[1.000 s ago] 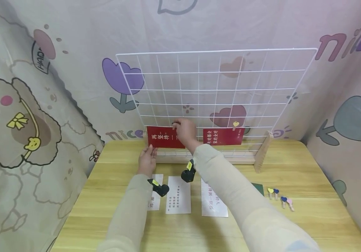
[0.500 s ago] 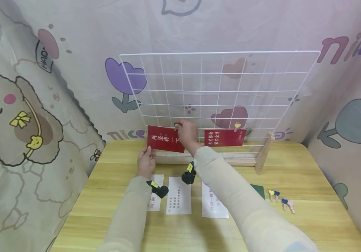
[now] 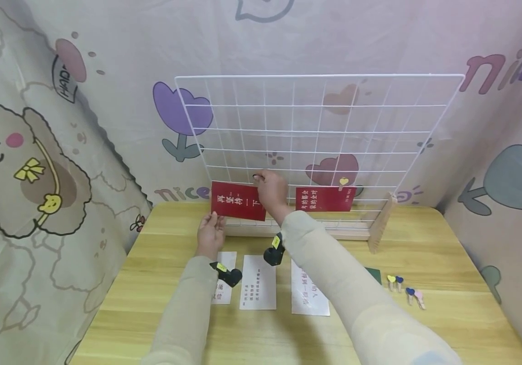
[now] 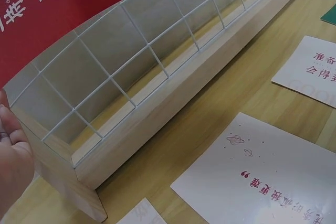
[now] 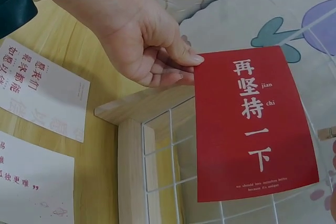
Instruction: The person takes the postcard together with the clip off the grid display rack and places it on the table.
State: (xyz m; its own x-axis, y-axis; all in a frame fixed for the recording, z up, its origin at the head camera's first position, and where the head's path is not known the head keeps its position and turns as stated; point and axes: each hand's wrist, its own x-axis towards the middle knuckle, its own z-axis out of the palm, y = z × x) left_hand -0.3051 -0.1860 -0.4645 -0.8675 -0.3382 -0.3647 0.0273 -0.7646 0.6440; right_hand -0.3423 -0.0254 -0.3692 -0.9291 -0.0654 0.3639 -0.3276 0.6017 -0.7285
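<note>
In the head view a red card (image 3: 235,201) with white lettering lies slantwise before the lower left of a white wire grid (image 3: 320,133). My left hand (image 3: 211,234) pinches its lower left corner between thumb and fingers, as the right wrist view confirms. At the card's upper right, my right hand (image 3: 272,191) pinches a small wooden clothespin (image 5: 326,133) with a dark tip; most of the clip is hidden by the fingers. A second red card (image 3: 320,200) hangs farther right, under a clothespin with a yellow heart (image 3: 343,182).
The grid stands in a wooden base (image 4: 184,87). White printed cards (image 3: 258,284) lie in front of it on the wooden table (image 3: 151,299). Several heart clothespins (image 3: 410,295) and a partly hidden green card (image 3: 374,275) lie to the right. Printed curtains (image 3: 106,45) surround the table.
The red card in my left hand has shifted a little left against the grid, and its right end has tipped lower. Both hands keep their grips.
</note>
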